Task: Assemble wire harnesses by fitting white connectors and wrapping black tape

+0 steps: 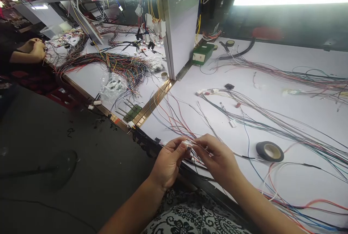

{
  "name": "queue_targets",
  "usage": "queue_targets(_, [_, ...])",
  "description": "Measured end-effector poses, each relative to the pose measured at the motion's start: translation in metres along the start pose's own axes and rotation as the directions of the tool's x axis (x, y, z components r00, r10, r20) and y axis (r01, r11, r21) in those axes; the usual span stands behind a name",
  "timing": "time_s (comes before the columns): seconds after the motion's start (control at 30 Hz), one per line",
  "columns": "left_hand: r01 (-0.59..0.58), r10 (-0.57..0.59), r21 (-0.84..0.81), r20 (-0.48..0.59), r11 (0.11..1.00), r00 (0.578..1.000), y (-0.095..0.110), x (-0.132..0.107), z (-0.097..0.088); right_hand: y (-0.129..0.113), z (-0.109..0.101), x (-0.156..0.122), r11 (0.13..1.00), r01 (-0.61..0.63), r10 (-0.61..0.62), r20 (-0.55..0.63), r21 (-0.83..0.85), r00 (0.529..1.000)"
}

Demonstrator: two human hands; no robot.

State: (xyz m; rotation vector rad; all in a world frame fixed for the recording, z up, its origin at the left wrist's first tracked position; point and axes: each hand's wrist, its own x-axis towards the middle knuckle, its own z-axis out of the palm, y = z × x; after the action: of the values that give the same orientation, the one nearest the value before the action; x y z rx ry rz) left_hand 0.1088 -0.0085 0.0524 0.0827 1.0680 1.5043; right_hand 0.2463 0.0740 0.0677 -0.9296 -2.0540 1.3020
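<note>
White connector (188, 143) sits pinched between the fingertips of both hands at the near edge of the worktop (299, 63). The left hand (168, 163) has its grip clenched on the connector from one side; the right hand (217, 159) grasps it from the other, with thin wires (176, 123) fanning away from the grip across the worktop. Just right of the grip lies a roll of black tape (269, 151). Well beyond the grip a green box (202, 53) stands by a white divider panel (181, 31); what is in it cannot be told. Far left of the grip, past a heaped bundle of coloured wires (122, 65), another person's hands (36, 49) rest at the neighbouring station.
</note>
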Motion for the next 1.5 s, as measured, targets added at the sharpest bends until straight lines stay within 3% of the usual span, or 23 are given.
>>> queue_targets(0.2, [0.06,-0.063,-0.074,-0.037,0.995,0.997,0.006,0.0,-0.001,0.001,-0.008,0.0,0.998,0.029,-0.036,-0.108,-0.061,0.993])
queue_targets(0.4, [0.108,-0.117,-0.126,-0.064,0.986,0.991,0.005,-0.003,0.0,0.0,-0.006,-0.005,0.956,0.178,-0.171,0.053,-0.235,0.984])
queue_targets(0.67, [0.064,-0.073,-0.129,-0.07,0.99,0.995,0.004,-0.005,0.003,-0.004,-0.008,-0.005,0.93,0.172,-0.148,0.096,-0.326,0.984])
queue_targets(0.8, [0.106,-0.115,-0.108,-0.082,0.988,0.99,0.004,-0.005,0.001,-0.004,-0.008,-0.005,0.916,0.171,-0.134,0.126,-0.364,0.983])
queue_targets(1.13, [0.127,-0.137,-0.115,-0.078,0.985,0.988,-0.002,-0.005,0.0,0.001,-0.004,-0.01,0.698,0.286,-0.308,0.085,-0.657,0.948])
queue_targets(1.3, [0.113,-0.121,-0.125,-0.058,0.986,0.991,-0.003,-0.006,0.004,0.005,-0.002,-0.013,0.663,0.343,-0.346,0.134,-0.665,0.929])
queue_targets(1.5, [0.098,-0.104,-0.098,-0.067,0.99,0.992,-0.001,-0.007,0.005,0.008,-0.002,-0.014,0.673,0.342,-0.369,0.103,-0.656,0.924])
